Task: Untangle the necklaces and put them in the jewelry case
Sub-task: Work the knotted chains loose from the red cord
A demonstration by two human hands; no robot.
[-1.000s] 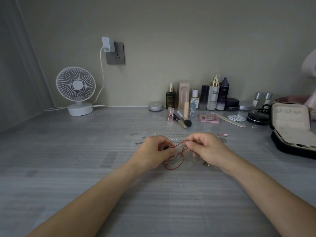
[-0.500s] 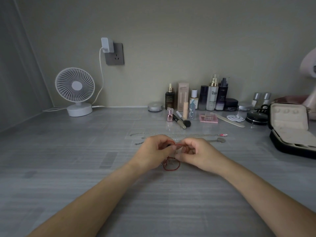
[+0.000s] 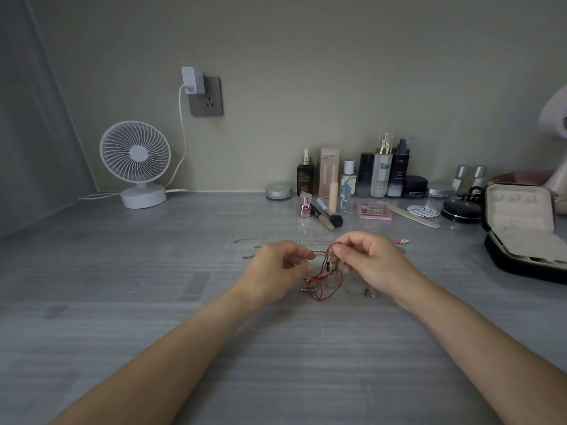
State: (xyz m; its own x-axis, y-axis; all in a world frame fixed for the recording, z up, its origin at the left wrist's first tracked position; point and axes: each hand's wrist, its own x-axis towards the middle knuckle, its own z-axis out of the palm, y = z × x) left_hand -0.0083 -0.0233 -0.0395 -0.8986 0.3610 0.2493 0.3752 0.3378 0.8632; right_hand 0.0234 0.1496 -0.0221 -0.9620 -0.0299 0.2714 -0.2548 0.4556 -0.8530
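Well left of the open jewelry case (image 3: 521, 262), the left hand (image 3: 275, 272) and right hand (image 3: 375, 261) each pinch a loop of the red cord necklace (image 3: 325, 283) with curled fingers, holding them apart, probably to loosen the tangle that lies on the desk (image 3: 153, 302) below.

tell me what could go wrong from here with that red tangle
1. The left hand and right hand both pinch the red cord; pulling apart could tighten the knot around the metal bits caught in it.
2. Small loose pieces lie by the right wrist and could get swept away.
3. The silver chains just behind the hands might get caught up.
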